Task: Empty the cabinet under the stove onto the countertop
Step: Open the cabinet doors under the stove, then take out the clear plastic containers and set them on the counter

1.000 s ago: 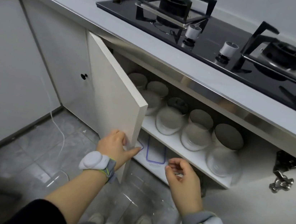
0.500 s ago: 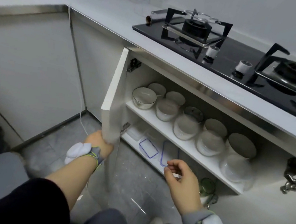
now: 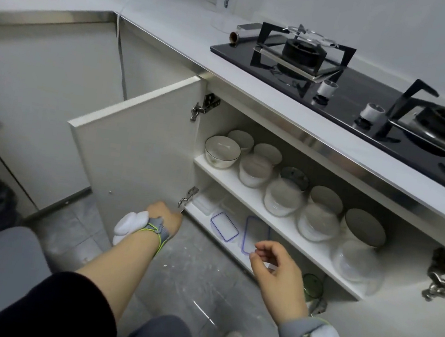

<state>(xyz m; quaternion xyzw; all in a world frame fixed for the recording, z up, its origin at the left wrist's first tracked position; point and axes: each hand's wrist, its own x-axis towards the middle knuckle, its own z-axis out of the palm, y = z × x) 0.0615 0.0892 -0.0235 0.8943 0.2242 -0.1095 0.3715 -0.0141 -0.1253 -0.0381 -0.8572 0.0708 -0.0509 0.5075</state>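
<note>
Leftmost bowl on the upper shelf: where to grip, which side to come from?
Pinch the near rim of the bowl, thumb inside, coming in from the open front. It stands upright, mouth up, at the front left of the shelf, with nothing before it. A second bowl sits close on its right and the countertop overhangs, so top-down looks tight.

Soft, even indoor light, glare on the steel countertop edge (image 3: 331,151), wide-angle bowing, slight blur.

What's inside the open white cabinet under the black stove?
Upper shelf: white ceramic and clear glass bowls. Lower shelf: clear plastic containers with blue-edged lids and a green glass jar. The upper shelf hides the lower shelf's rear; the right hand covers part.
</note>
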